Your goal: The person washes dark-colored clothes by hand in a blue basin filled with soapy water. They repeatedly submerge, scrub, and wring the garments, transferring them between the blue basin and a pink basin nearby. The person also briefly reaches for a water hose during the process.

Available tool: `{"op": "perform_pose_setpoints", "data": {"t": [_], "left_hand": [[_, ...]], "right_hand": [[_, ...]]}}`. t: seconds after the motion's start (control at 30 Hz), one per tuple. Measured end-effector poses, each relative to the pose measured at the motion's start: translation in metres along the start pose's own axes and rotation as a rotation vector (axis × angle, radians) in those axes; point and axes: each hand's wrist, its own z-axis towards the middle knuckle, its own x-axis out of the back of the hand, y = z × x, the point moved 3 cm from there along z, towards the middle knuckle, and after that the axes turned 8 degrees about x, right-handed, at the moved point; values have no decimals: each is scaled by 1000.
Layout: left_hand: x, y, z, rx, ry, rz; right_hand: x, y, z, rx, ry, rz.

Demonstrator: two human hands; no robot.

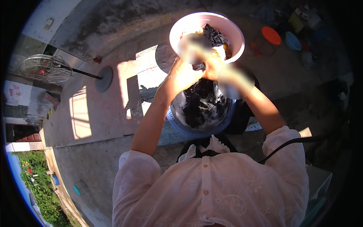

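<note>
My left hand [185,75] and my right hand [213,68] are close together between two basins, gripping dark wet cloth [199,67] that shows between them. Beneath them, black fabric [195,107] lies in whitish suds inside a blue basin [184,130] in front of my body. Beyond my hands stands a pink plastic basin [237,31] holding a crumpled dark garment [214,35] and lighter, yellowish cloth. Blurred round patches cover part of the pink basin's contents and part of my right wrist and forearm.
A standing fan [45,68] with a round base is at the left. An orange basin [271,35] and a small blue basin [293,41] lie at the upper right, near assorted clutter. A green stool [77,189] stands at the lower left on the concrete floor.
</note>
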Motion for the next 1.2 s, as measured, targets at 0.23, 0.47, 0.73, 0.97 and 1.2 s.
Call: {"op": "perform_pose_setpoints", "data": {"t": [0.23,0.47,0.73,0.97,1.2], "left_hand": [[7,-3,-5,-189,218,-260],[-78,-139,-43,343,-59,-197],[-104,-197,-56,426,382,-729],[-171,-159,-74,374,-243,-2148],[-193,-165,-80,808,111,-1852]], "right_hand": [[22,-26,6,90,232,8],[-19,3,-32,77,-15,-362],[-34,49,-57,-151,97,-125],[-146,29,-109,-164,30,-94],[-175,-4,-132,-173,324,-11]]}}
